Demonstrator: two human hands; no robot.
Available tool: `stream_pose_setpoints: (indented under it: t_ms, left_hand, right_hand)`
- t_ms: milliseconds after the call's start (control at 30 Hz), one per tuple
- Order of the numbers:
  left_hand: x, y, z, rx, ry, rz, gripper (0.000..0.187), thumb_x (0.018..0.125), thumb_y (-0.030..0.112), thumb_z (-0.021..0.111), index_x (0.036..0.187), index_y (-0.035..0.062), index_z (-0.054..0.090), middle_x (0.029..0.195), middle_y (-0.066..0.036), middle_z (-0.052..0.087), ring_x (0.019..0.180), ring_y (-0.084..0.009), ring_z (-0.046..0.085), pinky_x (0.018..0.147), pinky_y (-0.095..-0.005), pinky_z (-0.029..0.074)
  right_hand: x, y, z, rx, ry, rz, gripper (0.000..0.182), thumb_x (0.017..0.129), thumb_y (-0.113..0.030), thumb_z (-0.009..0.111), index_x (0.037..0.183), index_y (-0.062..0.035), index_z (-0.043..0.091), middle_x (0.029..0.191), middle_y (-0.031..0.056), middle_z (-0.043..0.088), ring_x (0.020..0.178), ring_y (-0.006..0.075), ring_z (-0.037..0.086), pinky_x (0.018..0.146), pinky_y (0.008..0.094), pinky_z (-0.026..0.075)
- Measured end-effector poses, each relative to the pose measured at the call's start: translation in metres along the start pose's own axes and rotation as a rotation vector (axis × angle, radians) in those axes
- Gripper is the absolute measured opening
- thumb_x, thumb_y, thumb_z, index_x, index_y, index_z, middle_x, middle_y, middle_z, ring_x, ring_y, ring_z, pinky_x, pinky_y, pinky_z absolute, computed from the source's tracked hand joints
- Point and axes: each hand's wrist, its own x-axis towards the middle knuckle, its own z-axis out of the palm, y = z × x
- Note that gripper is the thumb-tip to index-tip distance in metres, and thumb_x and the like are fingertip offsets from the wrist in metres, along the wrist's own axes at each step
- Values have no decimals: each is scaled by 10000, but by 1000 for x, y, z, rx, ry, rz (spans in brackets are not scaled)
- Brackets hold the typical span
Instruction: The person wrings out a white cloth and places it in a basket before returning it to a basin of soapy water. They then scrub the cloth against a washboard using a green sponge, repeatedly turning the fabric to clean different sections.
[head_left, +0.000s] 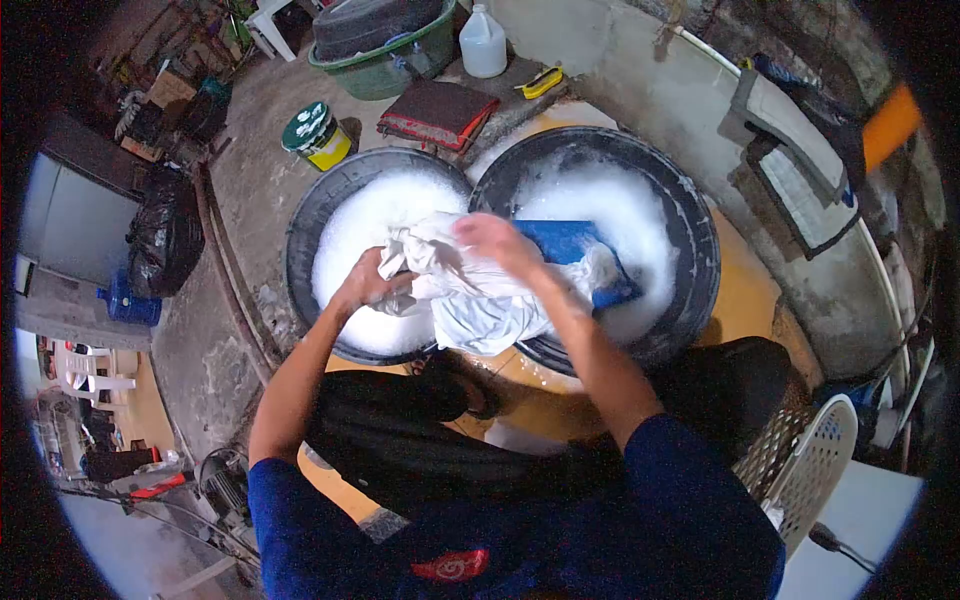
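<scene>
White wet cloth [470, 290] is hanging bunched between the person's two hands, just above the gap where the two black tubs are meeting. In the head view, the left hand [368, 285] is gripping the left end of the cloth, its fingers [395, 290] curling tight into the folds over the left tub [330, 215], which is brimming with white suds. The right hand [500, 245] is pressing down on the top of the cloth, its fingers wrapping closed around the fabric, over the near rim of the right tub [690, 250]. A blue washboard-like slab [575, 250] is leaning in the foam of the right tub, just beside the cloth and partly hidden behind it. Below the cloth, toward the person, dark garments [420, 430] are lying across the lap, and the blue sleeves are showing at the bottom edge. Beyond the tubs, away from the person, a red-edged dark mat [440, 112] is lying on the concrete floor, with a yellow brush [540, 82] and a clear plastic jug [483, 42] beside it. Left of the mat, a green-lidded yellow bucket [315, 135] is standing, and behind it a green basin [385, 50] is holding another dark tub. A white plastic basket [810, 470] is sitting to the right of the person, near the right tub.
</scene>
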Motion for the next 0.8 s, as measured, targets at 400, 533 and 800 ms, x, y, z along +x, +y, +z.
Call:
stream_pose_setpoints:
  t_ms: [400, 533, 800]
  left_hand:
    - [-69, 90, -50, 118, 272, 289, 416, 566, 14, 619, 980, 37, 577, 776, -101, 616, 697, -195, 582, 662, -281, 439]
    - [-78, 79, -59, 97, 261, 358, 380, 559, -20, 588, 936, 25, 591, 781, -103, 625, 671, -169, 584, 633, -262, 442]
    - [-51, 61, -26, -261, 539, 300, 218, 620, -24, 545, 835, 6, 561, 625, -59, 529, 584, -100, 473, 570, -235, 399]
  right_hand:
    - [23, -20, -92, 63, 162, 559, 583, 772, -487, 551, 1003, 48, 547, 954, 123, 594, 860, 190, 526, 759, 315, 408]
    - [48, -26, -112, -332, 121, 453, 408, 815, -379, 544, 937, 10, 537, 870, 93, 584, 788, 165, 545, 699, 274, 429]
    - [11, 33, -112, -519, 20, 355, 532, 681, -562, 586, 800, -43, 581, 797, 116, 577, 707, 278, 536, 653, 365, 445]
